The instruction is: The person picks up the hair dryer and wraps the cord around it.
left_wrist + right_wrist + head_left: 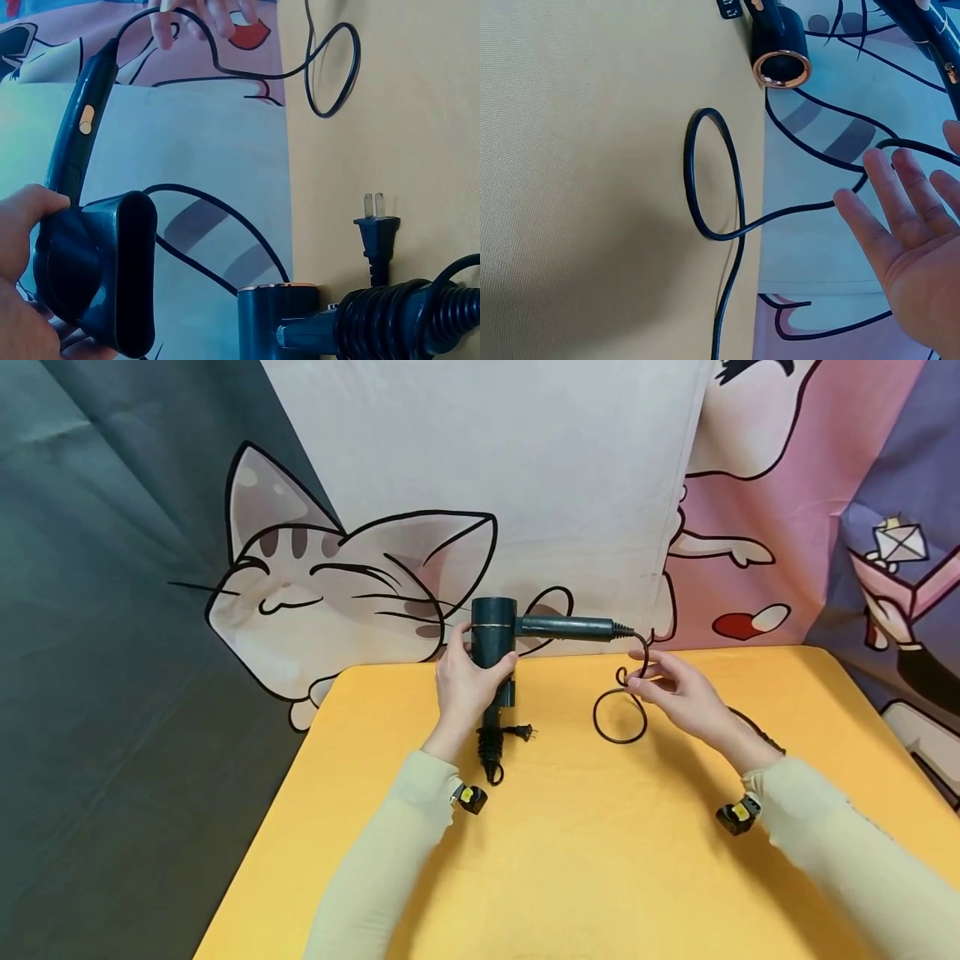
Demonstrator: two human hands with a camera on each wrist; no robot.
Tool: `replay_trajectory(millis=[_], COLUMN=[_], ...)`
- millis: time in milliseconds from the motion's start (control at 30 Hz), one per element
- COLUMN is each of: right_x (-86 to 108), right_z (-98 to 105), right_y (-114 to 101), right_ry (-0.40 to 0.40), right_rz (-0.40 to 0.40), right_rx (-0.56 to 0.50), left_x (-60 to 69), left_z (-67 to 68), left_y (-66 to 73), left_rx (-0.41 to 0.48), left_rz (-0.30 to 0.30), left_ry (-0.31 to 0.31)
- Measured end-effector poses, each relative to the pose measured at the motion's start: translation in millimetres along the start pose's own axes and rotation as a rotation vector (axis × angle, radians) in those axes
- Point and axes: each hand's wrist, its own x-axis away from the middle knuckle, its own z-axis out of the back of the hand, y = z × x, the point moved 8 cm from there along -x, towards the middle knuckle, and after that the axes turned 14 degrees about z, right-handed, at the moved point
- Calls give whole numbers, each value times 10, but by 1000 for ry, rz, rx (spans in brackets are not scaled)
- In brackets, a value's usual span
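Sleeves (390,852): pale, entering from 7 o'clock and 4 o'clock, a wrist camera (738,815) near each cuff.
Yellow table (585,868): lower field, 6 o'clock.
Second hair dryer (307,334): on the table, 6 o'clock from the held hair dryer (492,639); wound cord (382,322) around its handle, two-pin plug (377,236) pointing to 3 o'clock.
Right hand (686,697): between 3 and 4 o'clock from the held unit; fingers extended and spread, touching the power cord (691,180).
Cord loop: 7 o'clock from the right fingertips; table contact cannot be determined.
Left hand (467,681): grips the held unit's barrel.
Held unit: raised; handle (566,627) toward 3 o'clock, flat nozzle (105,247) fitted.
Backdrop (525,452): 12 o'clock; printed cat (300,602) at 9 o'clock from the barrel.
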Motion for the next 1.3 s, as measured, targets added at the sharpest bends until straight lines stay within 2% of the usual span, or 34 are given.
replay_trajectory(millis=[300, 500, 767, 967, 1133, 1300], right_x=[-29, -44, -38, -8, 94, 116], right_z=[-93, -142, -69, -2, -30, -90], right_y=[47, 16, 65, 11, -175, -468], right_ry=[-19, -26, -45, -46, -34, -29], right_rz=[30, 129, 192, 214, 222, 235], right_rx=[74, 171, 304, 349, 331, 155], left_x=[-12, -31, -13, -31, -81, -105], left_z=[44, 79, 148, 187, 184, 153], left_y=[32, 48, 39, 29, 9, -38], left_rx=[41, 63, 81, 120, 131, 111], left_rz=[-10, -18, -2, -7, 0, 11], left_ry=[-4, -6, -27, -6, 15, 23])
